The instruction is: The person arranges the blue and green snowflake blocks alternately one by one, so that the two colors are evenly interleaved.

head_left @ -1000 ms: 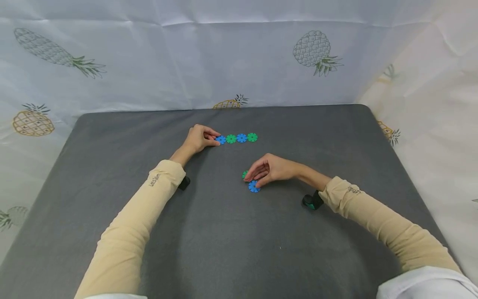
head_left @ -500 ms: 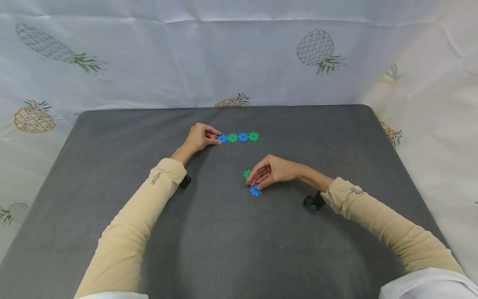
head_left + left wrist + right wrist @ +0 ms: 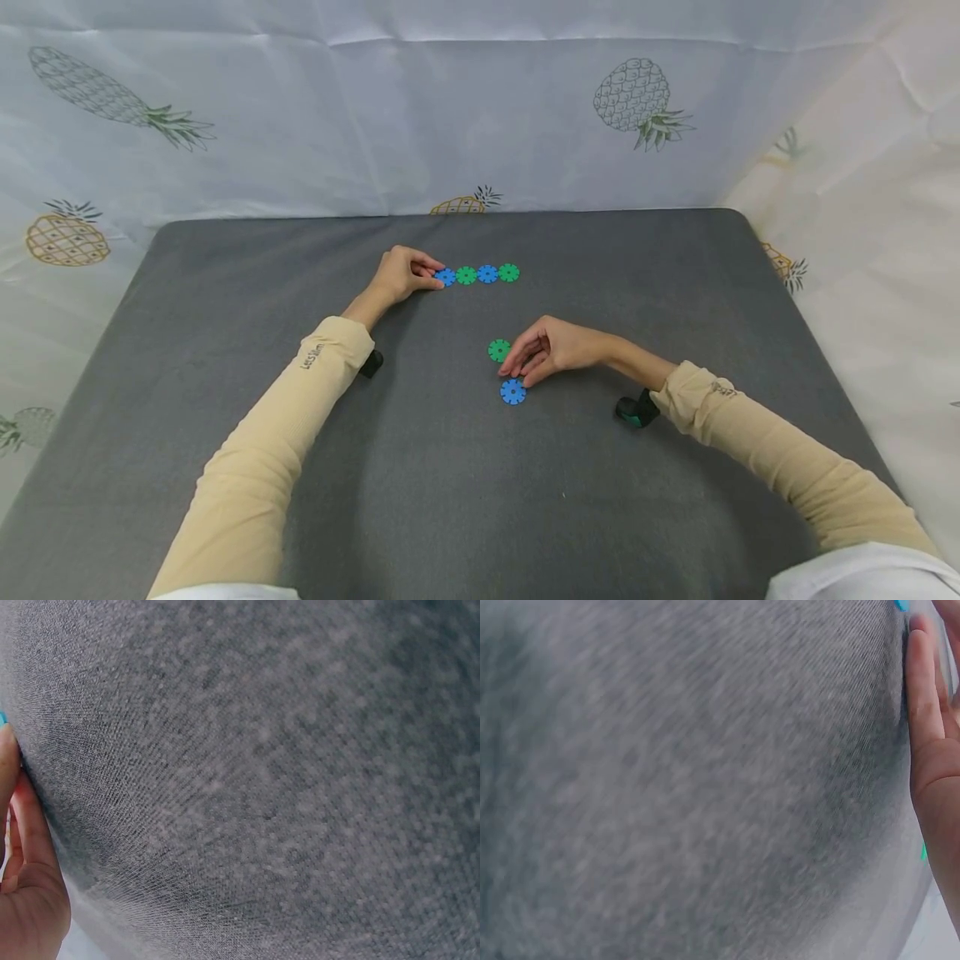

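In the head view, my left hand [image 3: 403, 273] pinches the blue notched disc [image 3: 447, 277] at the left end of a row, thumb on the near side and fingers on the far side. To its right lie a green disc [image 3: 467, 276], a blue disc [image 3: 487, 273] and another green disc [image 3: 509, 272], edge to edge. My right hand [image 3: 558, 346] is lower right, fingers bent loosely, fingertips at the upper edge of a separate blue disc [image 3: 513, 392]. A green disc [image 3: 498, 351] lies just left of those fingers. In the right wrist view, a bit of blue [image 3: 901, 604] shows by the fingertips.
All discs lie on a dark grey cloth-covered table [image 3: 450, 500]. A white curtain [image 3: 487, 108] printed with pineapples hangs along the back edge and the sides. Black wrist devices [image 3: 637, 410] sit under both forearms.
The separate blue disc has slid a little toward me. My right hand has shifted slightly nearer and right, uncovering the separate green disc. My left hand and the row have stayed in place.
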Motion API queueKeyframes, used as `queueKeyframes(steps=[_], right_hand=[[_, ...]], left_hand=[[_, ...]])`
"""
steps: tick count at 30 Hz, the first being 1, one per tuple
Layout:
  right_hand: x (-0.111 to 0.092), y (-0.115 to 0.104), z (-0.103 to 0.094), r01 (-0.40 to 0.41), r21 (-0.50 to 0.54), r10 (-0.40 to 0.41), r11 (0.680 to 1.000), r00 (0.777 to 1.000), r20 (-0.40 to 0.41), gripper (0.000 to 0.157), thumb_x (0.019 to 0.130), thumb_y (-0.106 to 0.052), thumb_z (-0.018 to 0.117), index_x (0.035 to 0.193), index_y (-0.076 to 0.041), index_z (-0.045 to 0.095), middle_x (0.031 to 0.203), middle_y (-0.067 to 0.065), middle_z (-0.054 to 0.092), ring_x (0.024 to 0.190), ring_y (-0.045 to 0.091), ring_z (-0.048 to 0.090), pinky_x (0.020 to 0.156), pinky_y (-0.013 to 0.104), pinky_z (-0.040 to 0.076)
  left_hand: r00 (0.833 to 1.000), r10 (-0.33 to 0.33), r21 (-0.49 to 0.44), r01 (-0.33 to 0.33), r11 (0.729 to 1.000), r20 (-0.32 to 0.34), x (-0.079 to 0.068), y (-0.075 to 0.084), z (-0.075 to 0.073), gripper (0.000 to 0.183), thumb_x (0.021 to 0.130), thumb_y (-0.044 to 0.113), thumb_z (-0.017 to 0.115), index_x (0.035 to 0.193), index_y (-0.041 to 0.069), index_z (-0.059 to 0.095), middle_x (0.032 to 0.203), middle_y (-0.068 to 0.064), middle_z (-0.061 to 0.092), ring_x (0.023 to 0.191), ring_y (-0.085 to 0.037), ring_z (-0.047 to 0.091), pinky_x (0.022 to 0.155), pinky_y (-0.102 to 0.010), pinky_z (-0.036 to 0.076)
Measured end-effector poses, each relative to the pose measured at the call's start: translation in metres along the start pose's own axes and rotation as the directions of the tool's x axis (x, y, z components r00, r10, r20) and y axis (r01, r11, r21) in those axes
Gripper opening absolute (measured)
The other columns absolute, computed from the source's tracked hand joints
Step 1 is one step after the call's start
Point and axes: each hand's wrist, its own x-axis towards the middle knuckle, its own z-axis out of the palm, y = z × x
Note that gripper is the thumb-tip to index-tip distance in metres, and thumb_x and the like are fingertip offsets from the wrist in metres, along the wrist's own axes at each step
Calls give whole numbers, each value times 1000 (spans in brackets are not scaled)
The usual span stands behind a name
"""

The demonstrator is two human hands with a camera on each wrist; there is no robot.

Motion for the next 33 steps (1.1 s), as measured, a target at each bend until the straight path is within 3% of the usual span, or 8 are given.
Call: queueKeyframes(steps=[8,20,26,33], right_hand=[[-4,3,-3,-26,-40,27,999,999,31,38,78,5,75,114,9,66,116,20,66,106,20,63,88,34,50],[-3,8,-5,-4,-123,12,992,998,69,45,76,0,78,119,7,65,119,16,65,91,17,56,81,26,50],[0,4,-5,0,-171,18,985,994,107,45,75,0,79,118,5,66,115,14,66,89,19,53,79,26,49],[6,-3,-9,-54,-177,80,983,987,140,42,76,3,78,117,3,67,106,11,67,85,19,53,76,26,50]], left_hand=[[1000,-8,7,7,1000,10,2,0,1,27,80,11,79,105,0,74,85,-13,70,66,-7,57,65,-20,45],[1000,-4,10,4,1000,6,1,0,0,28,80,10,79,105,0,74,86,-14,70,69,-12,59,65,-20,45],[1000,-7,9,7,1000,13,1,-1,-1,28,80,10,79,106,0,74,86,-14,70,68,-10,58,65,-21,45],[1000,-15,22,14,1000,9,1,0,0,29,80,12,79,106,1,74,87,-13,70,69,-11,59,67,-22,46]])
